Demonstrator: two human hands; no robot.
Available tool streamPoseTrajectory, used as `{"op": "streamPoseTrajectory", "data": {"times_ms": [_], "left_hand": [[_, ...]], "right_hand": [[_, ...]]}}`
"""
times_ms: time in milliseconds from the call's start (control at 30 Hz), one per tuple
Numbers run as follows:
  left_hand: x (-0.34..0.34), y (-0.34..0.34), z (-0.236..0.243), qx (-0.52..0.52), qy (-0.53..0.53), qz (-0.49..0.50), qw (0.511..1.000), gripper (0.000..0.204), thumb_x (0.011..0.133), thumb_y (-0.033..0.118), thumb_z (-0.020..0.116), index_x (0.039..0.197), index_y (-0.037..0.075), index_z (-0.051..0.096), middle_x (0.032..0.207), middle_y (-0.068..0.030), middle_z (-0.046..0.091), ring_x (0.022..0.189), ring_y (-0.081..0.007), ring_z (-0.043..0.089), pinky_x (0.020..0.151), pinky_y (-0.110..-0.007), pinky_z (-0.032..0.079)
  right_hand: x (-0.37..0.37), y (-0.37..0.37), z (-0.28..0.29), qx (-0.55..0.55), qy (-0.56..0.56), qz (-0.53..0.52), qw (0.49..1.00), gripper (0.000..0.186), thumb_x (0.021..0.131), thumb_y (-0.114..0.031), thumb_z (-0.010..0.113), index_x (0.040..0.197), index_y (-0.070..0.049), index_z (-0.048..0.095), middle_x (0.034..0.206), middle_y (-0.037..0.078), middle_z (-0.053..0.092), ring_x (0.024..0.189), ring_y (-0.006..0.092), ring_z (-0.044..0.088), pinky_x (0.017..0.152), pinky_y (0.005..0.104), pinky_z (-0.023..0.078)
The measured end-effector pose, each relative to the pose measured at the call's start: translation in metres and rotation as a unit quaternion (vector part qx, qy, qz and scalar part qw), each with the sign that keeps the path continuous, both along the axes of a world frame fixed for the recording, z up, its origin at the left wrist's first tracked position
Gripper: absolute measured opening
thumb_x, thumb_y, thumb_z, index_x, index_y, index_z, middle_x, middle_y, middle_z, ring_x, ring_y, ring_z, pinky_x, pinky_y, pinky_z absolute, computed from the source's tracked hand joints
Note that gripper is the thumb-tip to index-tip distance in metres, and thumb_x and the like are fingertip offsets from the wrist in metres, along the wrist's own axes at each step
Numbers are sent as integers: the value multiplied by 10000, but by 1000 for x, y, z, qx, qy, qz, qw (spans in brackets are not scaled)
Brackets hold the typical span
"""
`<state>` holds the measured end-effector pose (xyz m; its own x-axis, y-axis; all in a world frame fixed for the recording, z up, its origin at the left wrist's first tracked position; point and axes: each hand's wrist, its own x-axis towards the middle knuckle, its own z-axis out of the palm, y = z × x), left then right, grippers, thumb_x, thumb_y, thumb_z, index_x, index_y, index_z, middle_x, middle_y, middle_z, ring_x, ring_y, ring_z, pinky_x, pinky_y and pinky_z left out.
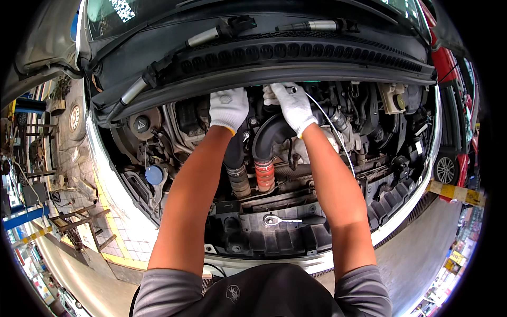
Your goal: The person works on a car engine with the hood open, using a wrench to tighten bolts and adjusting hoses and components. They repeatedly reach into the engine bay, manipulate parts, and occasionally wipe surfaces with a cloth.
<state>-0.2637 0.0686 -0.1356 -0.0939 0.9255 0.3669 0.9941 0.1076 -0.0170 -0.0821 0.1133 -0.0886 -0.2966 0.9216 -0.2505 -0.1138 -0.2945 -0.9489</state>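
A ratchet (pixel 288 219) lies loose on the front panel well short of both hands, an orange hose (pixel 264 175) stands between, and beyond it the gloved left hand (pixel 227 108) rests closed on engine parts while the right hand (pixel 293 107) pinches a white rag (pixel 270 95), fingertips hidden under the cowl (pixel 296 61).

Cowl (pixel 296 66) caps above; hoses (pixel 264 153) crowd below.

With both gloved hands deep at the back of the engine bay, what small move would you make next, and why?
Probably bring the right hand back for the ratchet wrench. It lies unused on the front panel between the forearms, while both hands, the left hand too, work bare of tools near the black intake hose. What the fingers grip is hidden.
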Motion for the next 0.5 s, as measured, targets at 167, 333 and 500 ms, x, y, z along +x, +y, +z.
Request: {"op": "streamPoseTrajectory", "data": {"times_ms": [167,333,500], "left_hand": [[8,-51,30,104,-192,-248,944,564,905,228,745,1417,55,583,1404,-185,617,1332,-400,560,1198,-557,384],[38,-127,40,133,-334,-294,885,369,914,112,775,1261,70,656,983,-140,700,912,-379,681,881,-504,540],[23,-225,93,-36,-328,-202,922,227,920,162,787,1126,95,719,836,-114,689,778,-360,666,725,-469,528]], "right_hand": [[37,-77,58,324,-130,102,931,206,1018,-205,676,1108,-27,730,1082,133,723,1038,282,704,895,381,569],[67,-159,109,316,-123,302,891,361,910,-134,726,1263,-71,682,1271,169,663,1213,363,641,1025,445,543],[160,-89,24,215,-592,29,776,577,942,-306,693,1440,-45,564,1421,231,612,1342,398,581,1123,483,481]]}}
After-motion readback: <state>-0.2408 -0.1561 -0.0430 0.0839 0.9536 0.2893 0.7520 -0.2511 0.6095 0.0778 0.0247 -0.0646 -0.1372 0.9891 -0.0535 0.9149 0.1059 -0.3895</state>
